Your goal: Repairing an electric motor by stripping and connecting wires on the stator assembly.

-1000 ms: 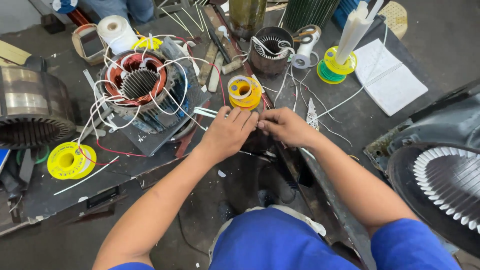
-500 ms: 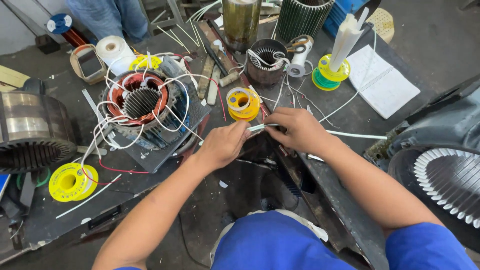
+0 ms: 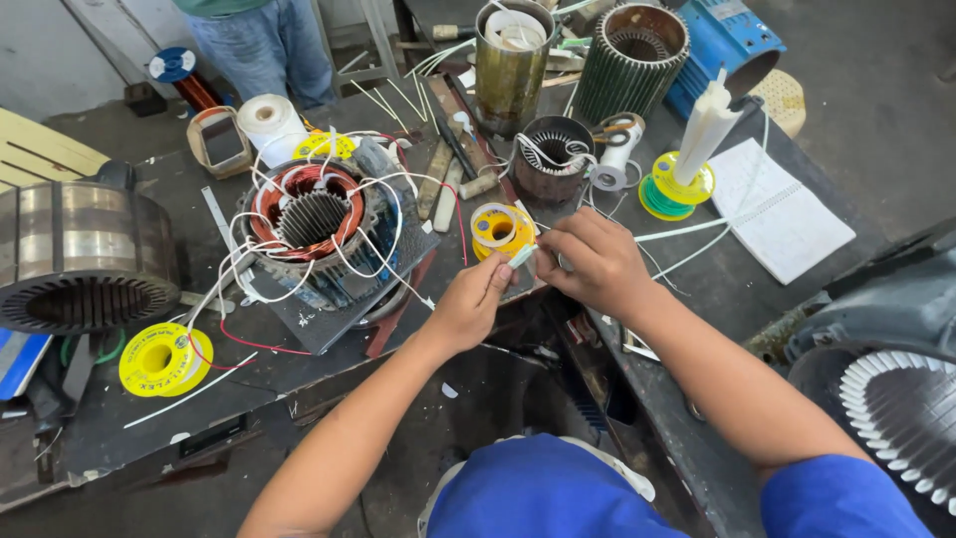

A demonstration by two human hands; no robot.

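Head-camera view: a short pale strip of sleeving [image 3: 525,255] is pinched at its lower end by the thumb and forefinger of the left hand [image 3: 470,304], the remaining fingers being curled in. The upper end is met by the right hand [image 3: 595,261], whose fingers are bent closed around it; whether the strip is truly gripped there or merely touched cannot be made out, as the fingertips are hidden behind the knuckles. The strip is held just above the near edge of the dark workbench [image 3: 129,418], directly in front of a yellow spool [image 3: 501,228]. To the left, a motor stator with copper windings [image 3: 307,219] is seen with white leads spilling over it. A second yellow spool [image 3: 159,359] lies near the bench's left end. An open notebook [image 3: 782,214] rests to the right, well apart from both hands.
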